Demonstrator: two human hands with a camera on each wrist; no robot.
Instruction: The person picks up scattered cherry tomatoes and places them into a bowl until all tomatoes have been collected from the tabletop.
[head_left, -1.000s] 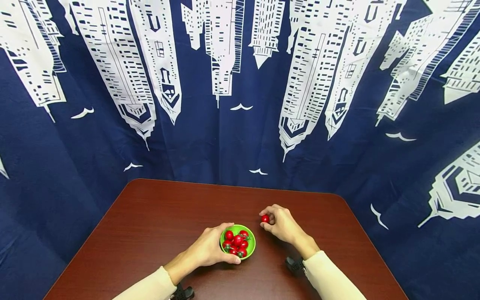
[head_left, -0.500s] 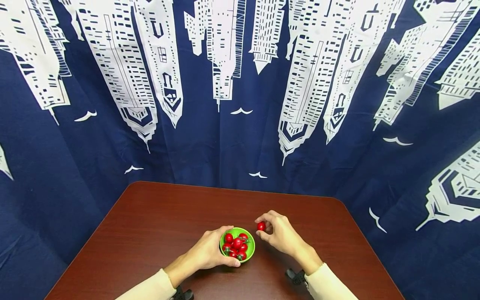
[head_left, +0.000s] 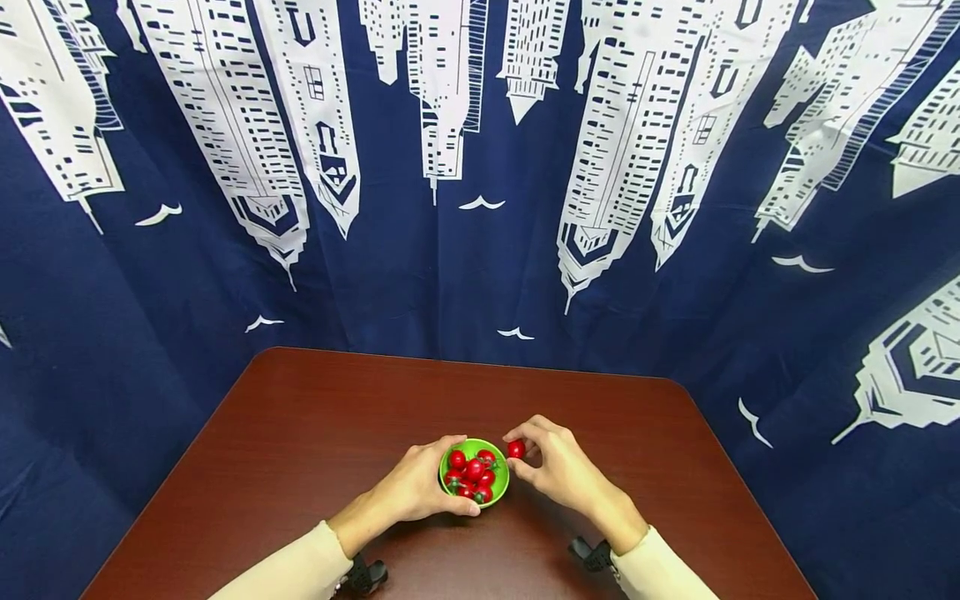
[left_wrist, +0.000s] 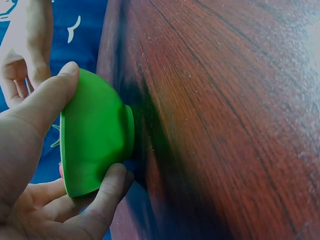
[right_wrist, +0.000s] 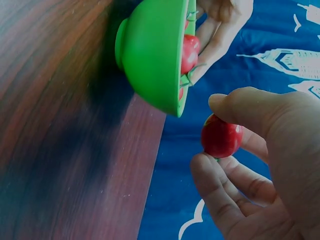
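Note:
My left hand (head_left: 422, 485) grips a small green bowl (left_wrist: 95, 132), thumb at the near rim and fingers around the far side. Several red cherry tomatoes (head_left: 474, 469) with green stems lie inside it. In both wrist views the bowl's foot is held above the tabletop, its shadow underneath. My right hand (head_left: 561, 468) pinches a single cherry tomato (right_wrist: 221, 137) between thumb and fingertips. That tomato is just right of the bowl's rim in the head view, and the right wrist view shows it apart from the rim.
Beneath both hands is a reddish-brown wooden table (head_left: 337, 408) with rounded far corners. A navy cloth (head_left: 397, 292) printed with white buildings and birds hangs behind and beside it. Dark wrist devices (head_left: 365, 575) sit below both sleeves.
My right hand has carried the pinched tomato leftward, from a gap away to close beside the bowl's rim. My left hand keeps holding the bowl in nearly the same place.

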